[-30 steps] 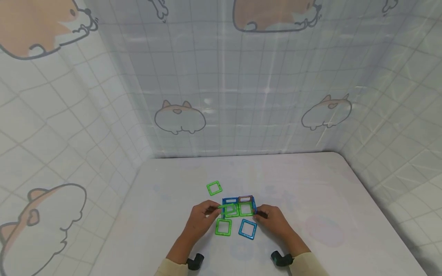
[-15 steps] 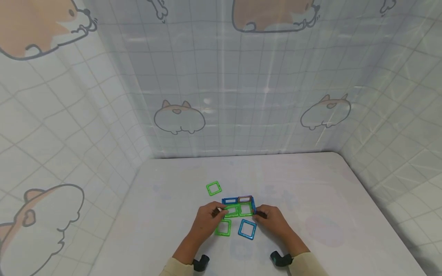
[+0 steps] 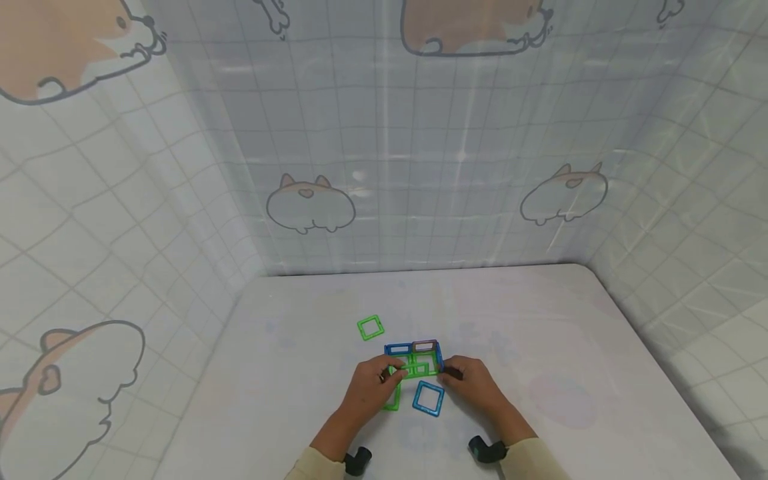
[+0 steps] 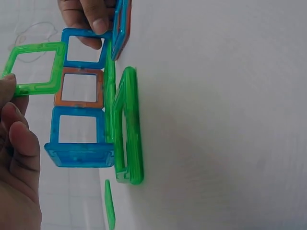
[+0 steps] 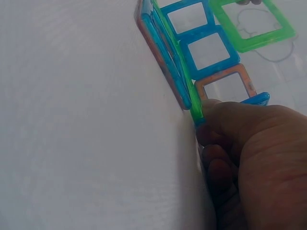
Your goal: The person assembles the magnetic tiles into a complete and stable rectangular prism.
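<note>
My left hand (image 3: pixel 367 390) pinches a green square magnetic tile (image 4: pixel 58 69) by its edge, above a low box-like build of tiles. Green tiles form the build's base. Along its far side stand a blue tile (image 3: pixel 399 345) and a rust-coloured tile (image 3: pixel 425 343). Another blue tile (image 3: pixel 441 357) stands at the right end, and my right hand (image 3: pixel 477 383) pinches the build there between thumb and fingers. In the right wrist view that hand hides much of this corner.
On the white table (image 3: pixel 288 373), a loose green tile (image 3: pixel 369 319) lies beyond the build to the left. Nearer me lie a blue tile (image 3: pixel 433 385) and a green tile (image 3: pixel 397 398), partly hidden by my left hand. Patterned curtains (image 3: pixel 384 220) surround the table.
My left hand has carried the green tile to the right, from the build's left end to above its middle and right part. My right hand has stayed at the right end.
</note>
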Tool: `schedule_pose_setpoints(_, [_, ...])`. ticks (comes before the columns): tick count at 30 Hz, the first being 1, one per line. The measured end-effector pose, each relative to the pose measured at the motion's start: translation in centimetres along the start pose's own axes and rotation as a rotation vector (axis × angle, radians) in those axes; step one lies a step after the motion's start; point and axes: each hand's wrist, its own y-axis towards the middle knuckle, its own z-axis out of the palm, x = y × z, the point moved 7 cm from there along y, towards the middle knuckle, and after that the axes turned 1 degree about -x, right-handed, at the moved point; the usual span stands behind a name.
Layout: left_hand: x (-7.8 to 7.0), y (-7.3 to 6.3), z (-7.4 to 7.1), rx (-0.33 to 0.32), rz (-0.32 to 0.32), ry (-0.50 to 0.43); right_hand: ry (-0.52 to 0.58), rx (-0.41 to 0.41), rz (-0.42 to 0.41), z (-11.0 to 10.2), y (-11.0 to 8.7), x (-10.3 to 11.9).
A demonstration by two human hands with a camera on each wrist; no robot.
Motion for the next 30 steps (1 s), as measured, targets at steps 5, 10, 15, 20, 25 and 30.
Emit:
schedule_pose_setpoints(5, [0.1,0.1,0.5,-0.005,-0.004,0.031,-0.012,-0.002,-0.002,0.0,0.1,-0.1])
schedule_pose_setpoints(10, [0.0,0.3,0.7,0.004,-0.018,0.068,-0.007,-0.004,-0.01,0.0,0.2,0.0])
schedule_pose_setpoints(15, [0.2,0.5,1.1,0.019,-0.031,0.106,-0.013,-0.01,-0.029,0.0,0.1,0.2])
schedule_pose_setpoints(20, [0.3,0.6,1.4,0.007,-0.016,0.128,-0.015,-0.008,-0.023,-0.1,0.1,0.3])
schedule_pose_setpoints(25, [0.2,0.7,1.6,0.003,-0.022,0.154,-0.026,-0.005,-0.024,-0.1,0.1,0.4])
schedule_pose_setpoints(30, [0.3,0.9,1.8,-0.003,-0.032,0.169,-0.03,-0.007,-0.029,-0.1,0.0,0.4])
